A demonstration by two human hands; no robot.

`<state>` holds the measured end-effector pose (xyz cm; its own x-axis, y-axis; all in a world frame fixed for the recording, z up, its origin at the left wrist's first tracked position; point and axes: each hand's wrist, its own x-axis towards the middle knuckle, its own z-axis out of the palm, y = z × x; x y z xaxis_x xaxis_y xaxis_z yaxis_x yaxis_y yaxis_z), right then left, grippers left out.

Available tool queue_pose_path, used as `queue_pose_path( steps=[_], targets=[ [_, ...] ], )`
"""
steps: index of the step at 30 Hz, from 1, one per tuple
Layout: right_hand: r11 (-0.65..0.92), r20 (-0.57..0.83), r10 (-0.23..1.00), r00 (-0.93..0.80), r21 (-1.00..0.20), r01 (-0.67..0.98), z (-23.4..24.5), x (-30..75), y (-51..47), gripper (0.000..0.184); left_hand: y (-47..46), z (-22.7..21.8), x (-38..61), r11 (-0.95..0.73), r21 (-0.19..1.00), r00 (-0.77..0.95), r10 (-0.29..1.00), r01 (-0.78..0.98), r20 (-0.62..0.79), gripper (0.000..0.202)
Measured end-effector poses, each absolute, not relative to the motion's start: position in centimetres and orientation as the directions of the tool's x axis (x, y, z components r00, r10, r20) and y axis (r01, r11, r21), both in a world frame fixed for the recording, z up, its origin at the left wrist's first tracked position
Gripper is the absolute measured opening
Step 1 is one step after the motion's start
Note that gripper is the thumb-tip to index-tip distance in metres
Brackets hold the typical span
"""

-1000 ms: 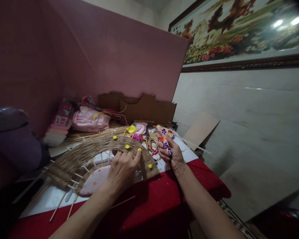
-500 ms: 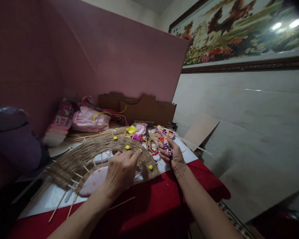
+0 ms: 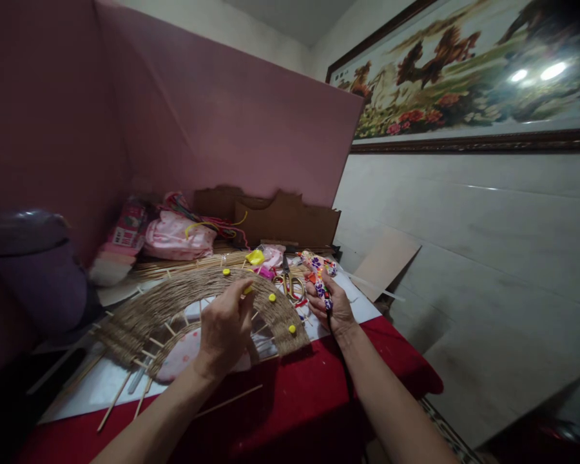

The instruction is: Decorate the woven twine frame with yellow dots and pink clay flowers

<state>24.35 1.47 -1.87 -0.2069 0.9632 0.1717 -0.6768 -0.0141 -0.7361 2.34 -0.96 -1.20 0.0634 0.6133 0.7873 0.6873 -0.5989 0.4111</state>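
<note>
A curved, fan-shaped panel woven from brown twine (image 3: 159, 306) over thin wooden sticks lies before me, a pale dotted fabric piece (image 3: 178, 356) along its inner curve. Small round yellow pieces (image 3: 272, 297) are spaced along the woven band. My left hand (image 3: 226, 328) is over the band, fingertips closed on one yellow piece (image 3: 247, 290); whether it is lifted or only touched I cannot tell. My right hand (image 3: 336, 303) grips the handle of a flower-patterned glue gun (image 3: 323, 288), its nozzle pointing away to the upper left and its dark cord hanging below.
Gold-handled scissors (image 3: 290, 283) lie between the panel and the glue gun. Behind are a yellow packet (image 3: 255, 257), bundled sticks (image 3: 188, 263), a pink fabric bundle (image 3: 178, 235) and cardboard (image 3: 285, 219). A purple bin (image 3: 38, 277) stands left. Red cloth (image 3: 290, 399) covers the table.
My left hand has shifted left along the band, from the third yellow piece to the one beside it. The right hand still holds the glue gun; the camera view has tilted slightly.
</note>
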Motion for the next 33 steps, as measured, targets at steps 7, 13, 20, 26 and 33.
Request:
queue_pose_path(
  steps=[7,13,20,26,33],
  targets=[
    [-0.028,0.208,0.939,-0.275,-0.749,-0.662,-1.9,24.4,1.2,0.028,-1.1,-1.2,2.1,-0.632,0.332,0.155,0.589,0.701,0.793,0.021],
    [-0.040,0.186,0.938,-0.294,-0.782,-0.622,-2.0,24.1,0.8,0.030,-1.0,-1.5,2.0,-0.683,0.286,0.212,0.548,0.672,0.810,0.021],
    [-0.046,0.197,0.917,-0.347,-0.811,-0.583,-2.5,24.0,0.9,0.037,-1.6,-1.4,2.3,-0.648,0.243,0.265,0.583,0.722,0.768,0.018],
    [-0.052,0.183,0.916,-0.358,-0.829,-0.557,-2.5,24.0,0.9,0.041,-1.2,-0.9,2.1,-0.630,0.201,0.257,0.558,0.750,0.789,0.021],
    [-0.025,0.193,0.931,-0.308,-0.811,-0.585,-2.4,23.8,0.8,0.035,0.3,0.9,-1.5,-0.123,0.105,0.012,0.704,0.987,0.710,0.028]
  ],
)
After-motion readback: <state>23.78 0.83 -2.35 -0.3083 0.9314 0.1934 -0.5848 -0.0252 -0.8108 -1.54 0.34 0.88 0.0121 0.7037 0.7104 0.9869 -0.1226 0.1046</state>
